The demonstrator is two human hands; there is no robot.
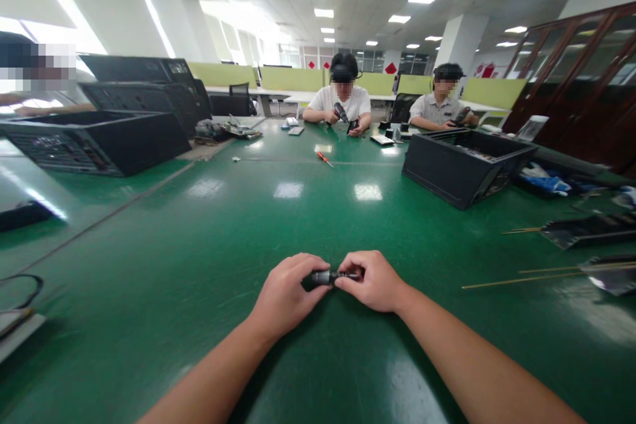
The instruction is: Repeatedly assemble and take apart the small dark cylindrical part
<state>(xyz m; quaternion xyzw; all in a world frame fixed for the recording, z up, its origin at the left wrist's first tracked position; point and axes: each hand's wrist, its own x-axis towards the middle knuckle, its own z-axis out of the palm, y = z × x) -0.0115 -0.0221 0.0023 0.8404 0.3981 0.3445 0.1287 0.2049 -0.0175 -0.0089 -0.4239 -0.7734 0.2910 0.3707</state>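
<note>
Near the middle of the green table (223, 232), my left hand (292, 288) is wrapped round a dark cylindrical tool part (322, 277) with a grey metallic collar. From the other side, my right hand (371, 280) pinches a thin dark bit (342, 274) between thumb and fingertips. The bit lines up with the end of the cylinder, and both lie level just above the table. Whether the two pieces are joined cannot be made out. The rear of the cylinder is hidden in my left palm.
Black computer cases stand at the left (149, 139) and right (447, 169). A red screwdriver (324, 159) lies ahead. Thin brass-coloured rods (521, 280) stick out at the right. Two people (338, 103) sit across the table holding power drills; another person is at far left.
</note>
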